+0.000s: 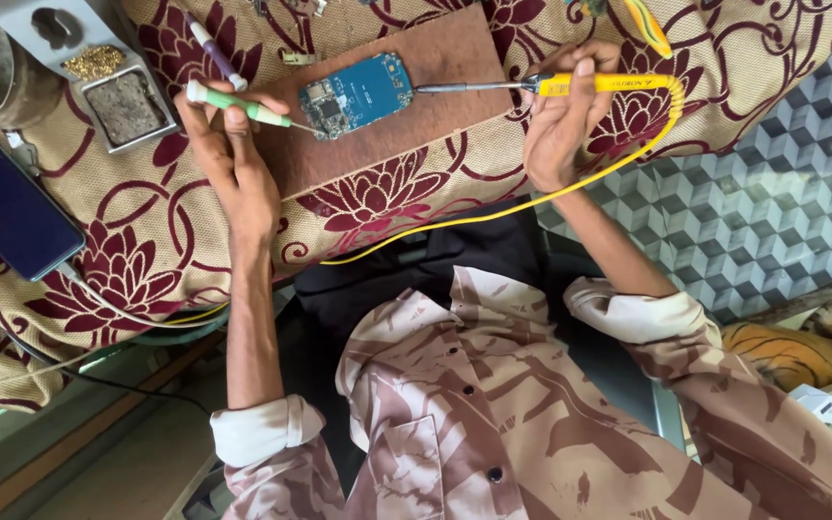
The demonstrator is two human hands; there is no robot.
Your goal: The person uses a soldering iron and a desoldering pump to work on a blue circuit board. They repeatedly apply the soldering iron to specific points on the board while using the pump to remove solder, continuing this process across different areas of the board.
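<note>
While spread under everything, one floral cloth (127, 279), woven, cream and maroon, over the tabletop. Beyond both sets of fingers, one flat brown board (416, 130), bare at its near edge. Well outside the left fingers, one dark phone (7, 207). Between the two hands, one blue circuit board (358, 94), rectangular with rounded corners. Right hand (556, 125) fingers closed round one yellow soldering iron (609, 84), metal tip touching the circuit board's edge. Left hand (238, 173) fingers pinching one green-and-white tool (238, 104), point on the circuit board.
</note>
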